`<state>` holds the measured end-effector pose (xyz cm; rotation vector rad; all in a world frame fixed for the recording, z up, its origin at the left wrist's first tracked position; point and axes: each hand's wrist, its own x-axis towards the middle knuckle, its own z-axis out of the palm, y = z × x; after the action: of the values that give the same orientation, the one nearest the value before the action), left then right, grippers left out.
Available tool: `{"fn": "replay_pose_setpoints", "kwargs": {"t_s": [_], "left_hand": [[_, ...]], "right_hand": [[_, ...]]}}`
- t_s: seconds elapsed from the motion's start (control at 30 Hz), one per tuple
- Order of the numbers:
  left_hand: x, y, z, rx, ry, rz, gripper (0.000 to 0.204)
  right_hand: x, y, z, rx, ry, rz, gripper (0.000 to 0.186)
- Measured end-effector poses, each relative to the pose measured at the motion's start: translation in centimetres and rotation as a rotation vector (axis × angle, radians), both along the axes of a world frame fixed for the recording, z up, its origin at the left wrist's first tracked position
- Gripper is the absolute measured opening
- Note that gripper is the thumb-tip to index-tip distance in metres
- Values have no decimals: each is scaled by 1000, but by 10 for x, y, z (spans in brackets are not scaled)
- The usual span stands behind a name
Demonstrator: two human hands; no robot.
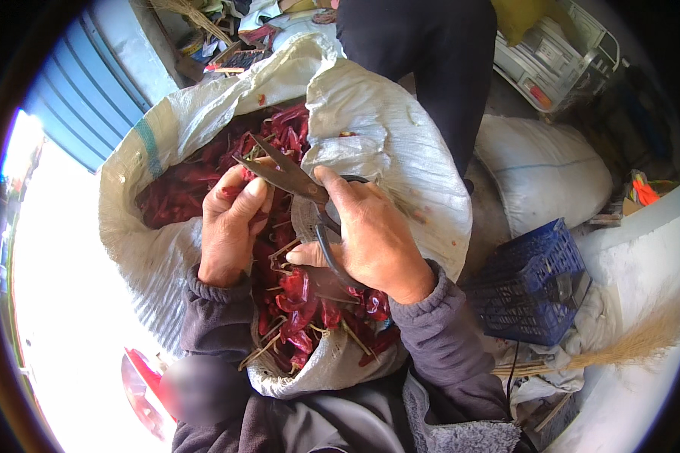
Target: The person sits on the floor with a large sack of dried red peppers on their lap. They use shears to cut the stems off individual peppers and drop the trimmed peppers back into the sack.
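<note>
In front of me a white woven sack (393,140) has its rim rolled down. Many dried red chili peppers (298,302) fill it, those near me with long pale stems. Above them my left hand (230,226) is closed in a pinch on a red pepper (230,192), mostly hidden by the thumb and fingers. My right hand (378,234) grips a pair of dark metal scissors (302,181) by the looped handles. Their blades are spread apart and point left, with the tips right at my left fingertips.
A person's dark-trousered leg (423,60) stands beyond the sack. To the right are a full white sack (548,174), a blue plastic crate (533,279) and a straw broom (642,340). A white slotted plastic item (555,57) lies far right; a blue ribbed panel (83,90) stands left.
</note>
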<state>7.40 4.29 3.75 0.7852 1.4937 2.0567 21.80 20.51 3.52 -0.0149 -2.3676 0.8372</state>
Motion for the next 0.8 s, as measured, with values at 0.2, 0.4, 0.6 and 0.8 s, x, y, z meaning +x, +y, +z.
{"fn": "replay_pose_setpoints", "kwargs": {"t_s": [0.2,0.4,0.6,0.8], "left_hand": [[6,4,17,-231,153,-28,39],[-5,15,22,-236,166,-8,27],[-7,36,19,-123,176,-27,17],[-1,51,18,-140,162,-81,13]], "right_hand": [[14,11,2,-32,-79,3,109],[17,15,2,-87,-4,2,105],[27,15,20,78,-119,-181,106],[34,19,16,88,-124,-285,96]]}}
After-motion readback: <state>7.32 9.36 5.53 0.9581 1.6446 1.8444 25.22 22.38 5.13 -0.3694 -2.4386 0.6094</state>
